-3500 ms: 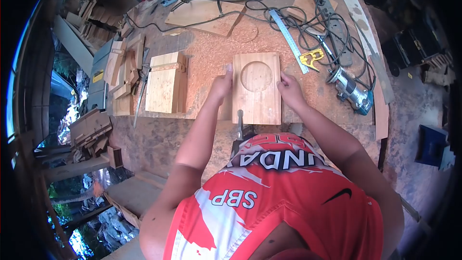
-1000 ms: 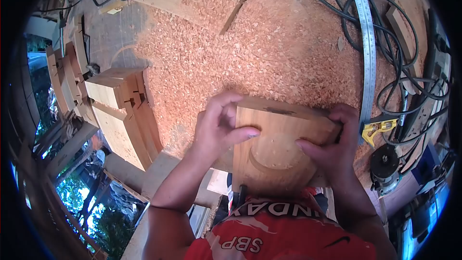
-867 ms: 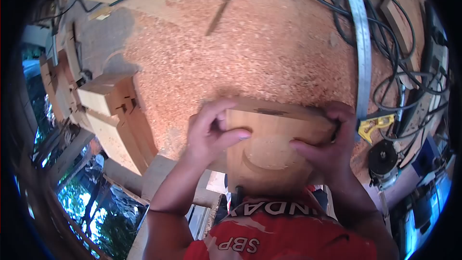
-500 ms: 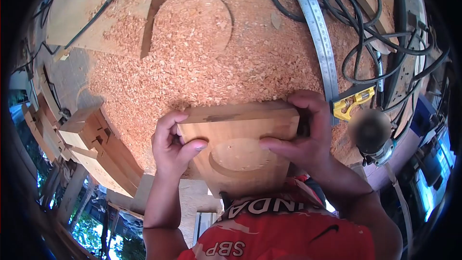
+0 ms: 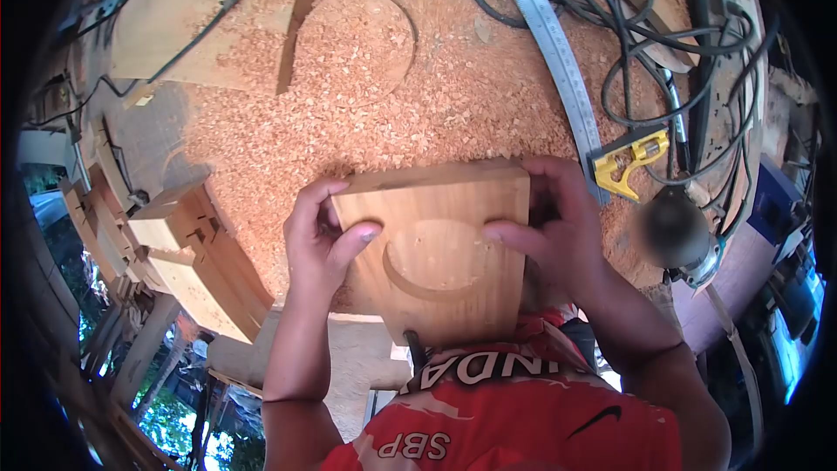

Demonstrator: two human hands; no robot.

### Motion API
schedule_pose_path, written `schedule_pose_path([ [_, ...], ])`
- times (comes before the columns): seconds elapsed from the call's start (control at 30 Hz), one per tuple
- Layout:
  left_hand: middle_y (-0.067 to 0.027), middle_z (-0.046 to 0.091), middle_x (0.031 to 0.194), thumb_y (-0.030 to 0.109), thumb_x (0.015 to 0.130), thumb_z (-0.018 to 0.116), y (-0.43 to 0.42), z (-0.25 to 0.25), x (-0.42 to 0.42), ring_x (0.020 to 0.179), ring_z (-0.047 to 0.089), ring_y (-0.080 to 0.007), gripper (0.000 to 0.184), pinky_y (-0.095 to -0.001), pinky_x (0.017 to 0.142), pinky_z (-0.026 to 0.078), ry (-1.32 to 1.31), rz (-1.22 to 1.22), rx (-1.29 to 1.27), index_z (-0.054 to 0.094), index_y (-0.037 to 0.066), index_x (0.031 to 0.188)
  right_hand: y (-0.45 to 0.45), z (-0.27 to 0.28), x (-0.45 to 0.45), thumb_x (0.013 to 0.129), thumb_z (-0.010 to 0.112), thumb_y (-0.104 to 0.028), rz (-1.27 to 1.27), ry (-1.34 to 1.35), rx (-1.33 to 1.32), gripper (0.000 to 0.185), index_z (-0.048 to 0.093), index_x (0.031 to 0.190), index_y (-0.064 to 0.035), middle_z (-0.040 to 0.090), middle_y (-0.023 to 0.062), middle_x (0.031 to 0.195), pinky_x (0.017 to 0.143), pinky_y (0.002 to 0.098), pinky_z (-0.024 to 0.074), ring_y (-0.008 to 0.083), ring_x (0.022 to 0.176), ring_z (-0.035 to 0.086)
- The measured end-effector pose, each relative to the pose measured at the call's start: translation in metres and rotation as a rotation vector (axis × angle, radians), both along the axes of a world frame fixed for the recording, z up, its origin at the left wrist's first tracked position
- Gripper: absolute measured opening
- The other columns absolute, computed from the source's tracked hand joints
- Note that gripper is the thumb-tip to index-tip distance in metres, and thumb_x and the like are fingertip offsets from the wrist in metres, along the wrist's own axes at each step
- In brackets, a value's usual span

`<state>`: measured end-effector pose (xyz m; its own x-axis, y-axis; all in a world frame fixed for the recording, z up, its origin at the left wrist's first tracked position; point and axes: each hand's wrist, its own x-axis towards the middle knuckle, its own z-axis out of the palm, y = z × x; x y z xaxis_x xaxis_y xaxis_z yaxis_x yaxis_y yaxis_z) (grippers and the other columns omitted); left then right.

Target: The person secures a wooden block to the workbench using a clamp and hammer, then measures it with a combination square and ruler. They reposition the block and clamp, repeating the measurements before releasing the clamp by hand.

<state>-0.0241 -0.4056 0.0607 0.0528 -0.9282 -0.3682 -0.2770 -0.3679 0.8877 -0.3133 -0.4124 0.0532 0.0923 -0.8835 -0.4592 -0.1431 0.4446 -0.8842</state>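
A thick wooden block point(image 5: 436, 318) with a shallow round recess in its broad face is held between my two hands, close to my red shirt. My left hand point(image 5: 324, 231) grips its left edge, thumb on the face and fingers round the back. On the opposite edge, my right hand point(image 5: 562, 227) has its thumb beside the recess; its other fingers are partly hidden behind the wood. The block is tilted, with the recessed face towards me. Beyond it, wood shavings point(image 5: 366, 122) cover the worktop. A combination square with a yellow head point(image 5: 632, 161) lies just past my right hand.
At the right is a power tool with a round dark end point(image 5: 671, 227), partly blurred. Black cables point(image 5: 602, 22) loop across the back right. Notched timber pieces point(image 5: 209, 262) stand at the left. A flat board point(image 5: 196, 30) and a shavings-covered disc point(image 5: 362, 44) lie at the back.
The block has tipped so that its recessed face turns more towards me and its far edge looks thinner. Both hands keep their hold. The whole view has shifted slightly.
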Motion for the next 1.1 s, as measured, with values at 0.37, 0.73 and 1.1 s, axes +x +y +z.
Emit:
schedule_pose_path([
  [0.37,-0.0172,0.060,0.114,0.033,0.076,0.080,-0.028,0.057,-0.046,0.107,0.056,-0.0363,0.053,-0.0444,0.093,0.046,-0.853,-0.545,-0.395,0.061,0.001,0.113,-0.041,0.036,-0.062,0.068,0.085,-0.027,0.160,0.930,-0.693,0.052,0.063,0.110,-0.0054,0.059,0.0107,0.102,0.082,0.0395,0.0467,0.0268,0.098,0.058],
  [0.73,-0.0154,0.061,0.104,0.049,0.076,0.076,-0.016,0.043,-0.051,0.103,0.059,-0.0324,0.056,-0.0430,0.088,0.050,-0.990,-0.445,-0.505,0.065,0.004,0.108,-0.055,0.066,-0.060,0.079,0.076,-0.030,0.386,1.205,-0.441,0.037,0.068,0.105,-0.0054,0.065,0.0112,0.106,0.090,0.0429,0.0459,0.0276,0.105,0.058],
  [1.1,-0.0165,0.064,0.104,0.057,0.080,0.070,-0.016,0.037,-0.046,0.102,0.061,-0.0340,0.061,-0.0436,0.088,0.049,-0.986,-0.508,-0.631,0.068,0.003,0.109,0.168,0.126,-0.081,0.099,0.056,-0.039,-0.813,0.076,-0.599,0.032,0.058,0.095,-0.0077,0.064,0.0035,0.095,0.086,0.0358,0.0465,0.0176,0.095,0.062],
])
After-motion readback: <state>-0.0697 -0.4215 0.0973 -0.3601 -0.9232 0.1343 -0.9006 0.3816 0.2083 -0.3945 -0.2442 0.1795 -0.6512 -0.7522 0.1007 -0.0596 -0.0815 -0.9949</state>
